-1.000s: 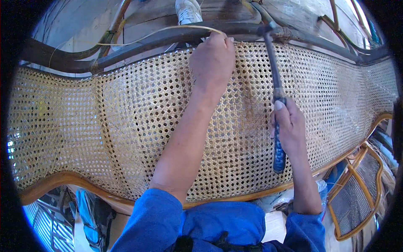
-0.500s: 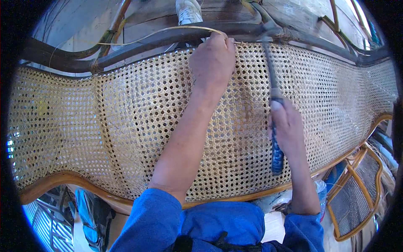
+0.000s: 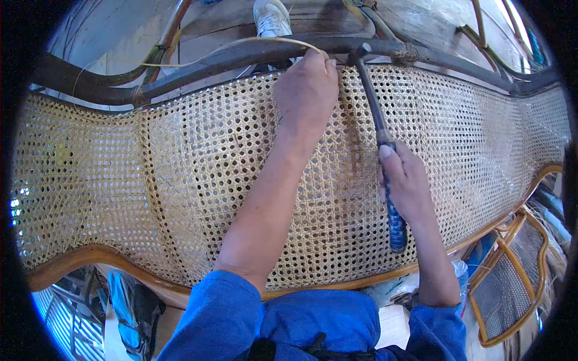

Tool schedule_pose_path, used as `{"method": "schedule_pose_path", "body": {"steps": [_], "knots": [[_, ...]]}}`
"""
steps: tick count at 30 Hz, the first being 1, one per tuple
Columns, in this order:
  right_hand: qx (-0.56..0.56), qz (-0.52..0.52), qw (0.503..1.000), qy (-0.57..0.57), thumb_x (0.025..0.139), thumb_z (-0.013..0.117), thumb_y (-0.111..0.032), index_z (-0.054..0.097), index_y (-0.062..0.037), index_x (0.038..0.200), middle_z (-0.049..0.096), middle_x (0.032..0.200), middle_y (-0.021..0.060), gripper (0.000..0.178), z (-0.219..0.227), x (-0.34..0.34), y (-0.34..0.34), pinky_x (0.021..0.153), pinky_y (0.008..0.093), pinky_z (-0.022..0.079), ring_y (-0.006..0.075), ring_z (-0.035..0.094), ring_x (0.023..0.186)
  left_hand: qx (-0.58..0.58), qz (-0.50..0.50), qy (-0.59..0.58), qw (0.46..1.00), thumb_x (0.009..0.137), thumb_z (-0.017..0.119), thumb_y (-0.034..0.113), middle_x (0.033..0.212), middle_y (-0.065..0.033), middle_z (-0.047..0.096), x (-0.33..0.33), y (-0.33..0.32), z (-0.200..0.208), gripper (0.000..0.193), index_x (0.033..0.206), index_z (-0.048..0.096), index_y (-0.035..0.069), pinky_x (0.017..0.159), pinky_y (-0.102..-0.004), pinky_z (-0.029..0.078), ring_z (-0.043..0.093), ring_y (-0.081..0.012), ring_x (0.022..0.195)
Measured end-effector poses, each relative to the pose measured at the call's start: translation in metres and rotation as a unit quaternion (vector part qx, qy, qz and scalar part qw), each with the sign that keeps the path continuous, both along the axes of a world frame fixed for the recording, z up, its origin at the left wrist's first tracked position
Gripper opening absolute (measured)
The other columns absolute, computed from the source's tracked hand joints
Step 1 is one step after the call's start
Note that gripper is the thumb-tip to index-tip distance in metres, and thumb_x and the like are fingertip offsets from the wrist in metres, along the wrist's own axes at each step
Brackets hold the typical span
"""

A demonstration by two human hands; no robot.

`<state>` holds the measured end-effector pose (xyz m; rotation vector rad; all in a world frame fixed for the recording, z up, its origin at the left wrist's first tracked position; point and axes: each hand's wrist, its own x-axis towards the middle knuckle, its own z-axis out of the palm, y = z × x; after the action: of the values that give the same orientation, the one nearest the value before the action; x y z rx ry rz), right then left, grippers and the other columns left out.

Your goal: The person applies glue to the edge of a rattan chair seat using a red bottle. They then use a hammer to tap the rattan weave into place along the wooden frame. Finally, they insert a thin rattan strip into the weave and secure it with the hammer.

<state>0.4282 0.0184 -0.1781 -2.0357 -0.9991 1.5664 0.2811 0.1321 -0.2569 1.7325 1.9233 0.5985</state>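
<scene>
A woven cane panel [image 3: 337,216] spreads across the view, bordered by a dark pole rail [image 3: 198,75] at the far side and a brown rattan rail [image 3: 337,284] near me. My left hand [image 3: 306,90] is closed at the panel's far edge, pinching a thin cane strip [image 3: 241,42] that trails off leftward over the dark rail. My right hand [image 3: 408,180] wraps round the blue-black grip of a hammer [image 3: 374,111]. The hammer's head is at the dark rail, just right of my left fingers. Whatever lies directly under the head is hidden.
A light shoe [image 3: 272,19] is on the floor beyond the rail. Bent rattan legs [image 3: 475,30] rise at the far right. A framed cane piece [image 3: 509,289] lies at the lower right, and a blue and black bag [image 3: 127,313] at the lower left.
The hammer's head has swung left, toward my left fingers, and shows sharper than before. My right hand moved slightly left with it. My left hand stays nearly in place.
</scene>
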Motion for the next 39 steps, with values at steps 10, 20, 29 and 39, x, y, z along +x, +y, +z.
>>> {"method": "schedule_pose_path", "body": {"steps": [10,20,29,39], "knots": [[0.046,-0.022,0.998,0.044,0.1,0.045,-0.032,0.053,-0.0028,0.1,0.049,0.06,-0.0001,0.03,0.004,0.0,-0.006,0.041,0.0226,0.04,0.0076,0.049,0.044,0.009,-0.008,0.006,1.0,0.087,0.06,0.032,0.079,-0.0169,0.068,0.0,0.0,-0.004,0.023,0.09,0.069,0.011,0.071,-0.0449,0.052,0.067,-0.0358,0.077],[0.087,-0.048,0.994,0.047,0.101,0.044,-0.033,0.05,-0.0046,0.093,0.049,0.06,-0.0002,0.03,0.004,0.001,-0.005,0.042,0.022,0.04,0.0073,0.049,0.044,0.025,-0.008,0.0,1.0,0.088,0.06,0.031,0.08,-0.0171,0.068,-0.002,-0.001,-0.004,0.025,0.092,0.068,0.009,0.071,-0.0453,0.052,0.067,-0.0369,0.078],[0.048,-0.029,0.998,0.019,0.1,0.046,-0.03,0.049,-0.0016,0.094,0.05,0.059,0.0039,0.029,0.002,-0.004,-0.005,0.043,0.0289,0.043,0.0136,0.053,0.046,0.014,-0.002,-0.004,1.0,0.087,0.06,0.03,0.08,-0.0169,0.068,0.0,-0.001,0.0,0.022,0.091,0.069,0.009,0.071,-0.0446,0.052,0.067,-0.0362,0.077],[0.054,-0.022,0.998,0.014,0.1,0.046,-0.033,0.051,-0.0004,0.096,0.051,0.061,0.0072,0.034,0.003,-0.004,-0.008,0.044,0.0296,0.042,0.0149,0.051,0.046,0.019,0.001,-0.013,1.0,0.087,0.061,0.03,0.079,-0.0159,0.068,0.0,-0.001,-0.001,0.021,0.09,0.069,0.011,0.07,-0.0448,0.052,0.066,-0.0362,0.076]]}}
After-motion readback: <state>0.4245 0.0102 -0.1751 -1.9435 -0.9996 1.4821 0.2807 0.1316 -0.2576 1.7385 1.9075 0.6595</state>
